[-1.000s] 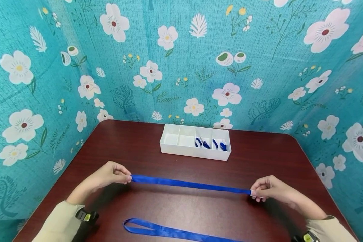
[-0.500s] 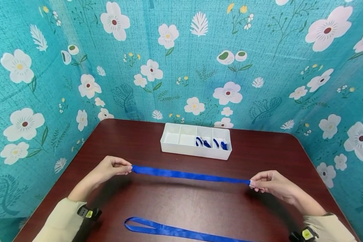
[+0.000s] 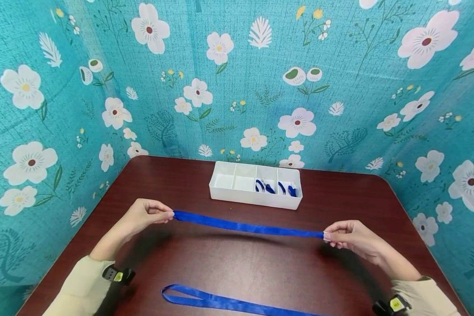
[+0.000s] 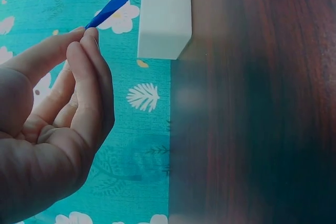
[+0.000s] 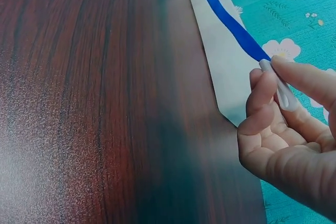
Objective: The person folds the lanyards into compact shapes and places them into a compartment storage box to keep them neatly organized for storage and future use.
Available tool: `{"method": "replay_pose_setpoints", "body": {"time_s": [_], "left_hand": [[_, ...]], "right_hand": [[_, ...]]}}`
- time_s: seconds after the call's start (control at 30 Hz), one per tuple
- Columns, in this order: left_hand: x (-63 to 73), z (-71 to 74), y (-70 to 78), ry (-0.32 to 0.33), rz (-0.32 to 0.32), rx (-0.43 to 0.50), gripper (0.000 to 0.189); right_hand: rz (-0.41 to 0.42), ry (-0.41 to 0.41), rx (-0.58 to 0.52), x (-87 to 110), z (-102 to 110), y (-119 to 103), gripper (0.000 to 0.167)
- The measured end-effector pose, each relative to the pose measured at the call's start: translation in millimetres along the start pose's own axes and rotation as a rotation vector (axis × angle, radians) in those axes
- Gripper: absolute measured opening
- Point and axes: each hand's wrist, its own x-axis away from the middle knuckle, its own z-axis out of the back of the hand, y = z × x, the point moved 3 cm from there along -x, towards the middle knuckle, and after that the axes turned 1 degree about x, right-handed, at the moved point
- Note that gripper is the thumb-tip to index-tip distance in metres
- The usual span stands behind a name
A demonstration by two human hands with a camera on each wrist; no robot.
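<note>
A blue lanyard [image 3: 245, 227] stretches above the table between both hands, sagging slightly in the middle. My left hand [image 3: 147, 214] pinches its left end between thumb and fingertips, seen too in the left wrist view, where the strap [image 4: 118, 1] leaves the fingertips. At the other end my right hand [image 3: 353, 237] pinches the lanyard by its whitish clip [image 5: 283, 95], which shows in the right wrist view. Nearer the front edge, a second blue lanyard [image 3: 221, 302] lies on the table, its looped end to the left. The rest of it runs out of the frame.
Behind the lanyard stands a white tray [image 3: 253, 198] with several compartments. Its two right compartments hold coiled blue lanyards [image 3: 265, 186]; the two left ones show bare bottoms. A flowered teal cloth [image 3: 237, 87] hangs around the dark red-brown table [image 3: 170, 175].
Both hands have risen in the head view, carrying the held lanyard up and slightly away from the front edge. The lanyard on the table and the tray stay put.
</note>
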Motion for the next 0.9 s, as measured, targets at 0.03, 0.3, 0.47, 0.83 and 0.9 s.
{"method": "replay_pose_setpoints", "body": {"time_s": [0.03, 0.3, 0.47, 0.83, 0.9], "left_hand": [[-0.2, 0.0, 0.6, 0.000, -0.002, -0.003, 0.029], [-2.5, -2.1, 5.6, 0.003, -0.014, 0.006, 0.029], [-3.1, -3.9, 9.0, 0.000, -0.020, 0.003, 0.029], [-11.4, -11.2, 18.1, -0.031, -0.048, 0.046, 0.025], [-13.3, -12.9, 20.5, -0.033, -0.054, 0.046, 0.024]], "right_hand": [[-0.002, 0.006, 0.005, -0.3, -0.1, -0.5, 0.015], [0.032, 0.007, -0.013, -0.7, -2.2, -5.3, 0.015], [0.056, 0.001, -0.017, -0.2, -4.8, -9.0, 0.015], [0.105, -0.015, -0.042, -8.7, -16.9, -26.7, 0.014], [0.120, -0.031, -0.044, -10.6, -19.3, -31.2, 0.014]]}}
